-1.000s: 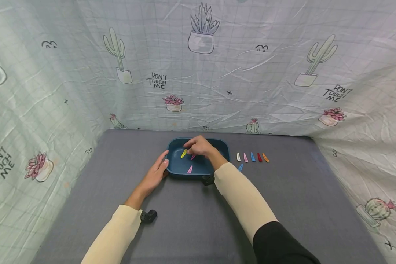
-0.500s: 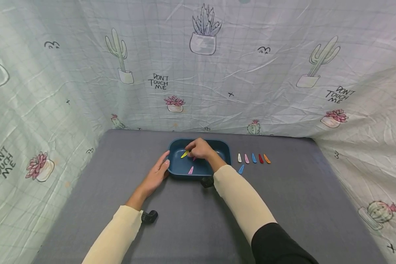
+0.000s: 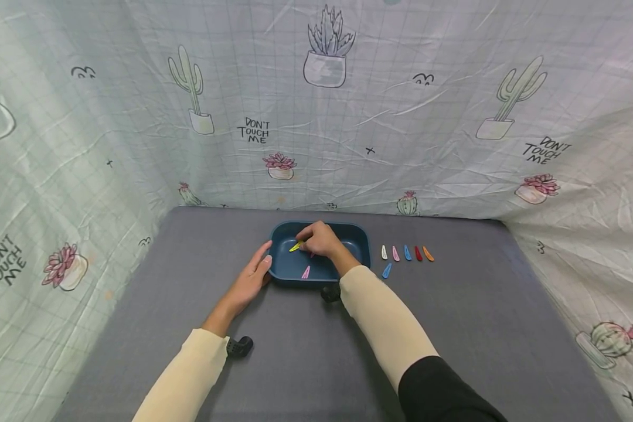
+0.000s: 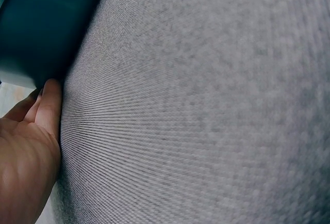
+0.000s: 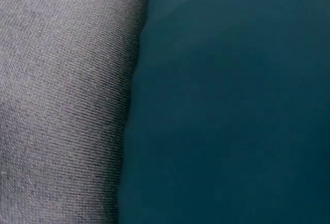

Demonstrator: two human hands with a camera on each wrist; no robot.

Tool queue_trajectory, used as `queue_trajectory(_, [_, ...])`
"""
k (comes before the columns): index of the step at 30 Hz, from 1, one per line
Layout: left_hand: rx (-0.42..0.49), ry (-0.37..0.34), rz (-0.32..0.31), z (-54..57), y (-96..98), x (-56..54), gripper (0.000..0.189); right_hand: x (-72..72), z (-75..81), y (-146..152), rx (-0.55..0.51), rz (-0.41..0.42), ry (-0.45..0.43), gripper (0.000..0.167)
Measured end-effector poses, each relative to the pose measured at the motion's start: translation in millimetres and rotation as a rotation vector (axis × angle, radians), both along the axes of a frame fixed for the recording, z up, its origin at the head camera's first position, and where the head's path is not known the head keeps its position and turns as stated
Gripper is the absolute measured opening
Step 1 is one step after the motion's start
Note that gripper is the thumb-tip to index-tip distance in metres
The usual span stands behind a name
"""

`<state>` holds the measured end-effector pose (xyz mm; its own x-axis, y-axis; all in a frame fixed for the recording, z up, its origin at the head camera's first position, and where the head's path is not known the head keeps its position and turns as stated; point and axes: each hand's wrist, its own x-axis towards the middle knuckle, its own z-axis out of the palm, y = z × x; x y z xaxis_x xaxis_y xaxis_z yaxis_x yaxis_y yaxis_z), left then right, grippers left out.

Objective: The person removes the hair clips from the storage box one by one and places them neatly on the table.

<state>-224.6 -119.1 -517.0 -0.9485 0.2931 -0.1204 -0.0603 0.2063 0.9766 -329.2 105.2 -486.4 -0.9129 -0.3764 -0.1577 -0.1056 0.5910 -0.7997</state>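
Note:
A dark blue rectangular tray [image 3: 285,276] stands on the grey cloth-covered table. Straight fingers of my left hand [image 3: 251,280] rest against its left side; the left wrist view shows the fingertips at the tray's wall, close to the cloth. Reaching over the tray, my right hand [image 3: 323,239] pinches a yellow hair clip [image 3: 295,247] between thumb and forefinger. A pink hair clip [image 3: 306,272] lies near the tray's front wall, and another pink one [image 3: 312,254] is mostly hidden under the right hand. Only the tray's side and cloth fill the right wrist view.
Right of the tray is a row of hair clips: white [image 3: 384,252], pink [image 3: 395,253], blue [image 3: 408,252], red [image 3: 418,253] and orange [image 3: 428,254]. A second blue clip [image 3: 387,270] lies in front of them. A printed curtain [image 3: 316,123] hangs behind the table.
The yellow hair clip has tilted flatter at my right fingertips, and that hand has dipped slightly. My left hand stays at the tray's side.

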Motion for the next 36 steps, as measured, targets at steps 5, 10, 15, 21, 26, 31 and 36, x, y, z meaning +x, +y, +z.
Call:
queue_trajectory(5, [0.006,-0.004,0.002,-1.5,1.1,-0.3,0.057,0.8,-2.9,-1.8,0.012,-0.015,0.028,0.028])
queue_trajectory(10, [-0.011,0.000,0.009,-2.2,1.7,0.1,0.056,1.9,-4.3,-3.2,0.022,-0.033,0.065,0.025])
queue_trajectory(15, [-0.001,0.006,0.009,-1.9,2.7,1.2,0.057,2.7,-7.7,-4.5,0.079,-0.040,0.131,0.023])
queue_trajectory(21, [0.003,0.010,0.007,-3.5,2.1,1.7,0.059,2.1,-11.0,-7.3,0.198,-0.037,0.218,0.014])
queue_trajectory(26, [0.007,0.011,0.001,-4.2,1.6,2.4,0.059,3.5,-9.7,-9.6,0.235,-0.038,0.209,0.005])
queue_trajectory(31, [0.008,0.017,0.001,-4.3,1.0,2.6,0.058,6.3,-6.4,-12.8,0.297,-0.044,0.193,0.005])
queue_trajectory(36, [0.005,0.020,0.010,-3.6,1.0,3.4,0.057,10.0,-3.3,-15.2,0.362,-0.065,0.174,0.011])
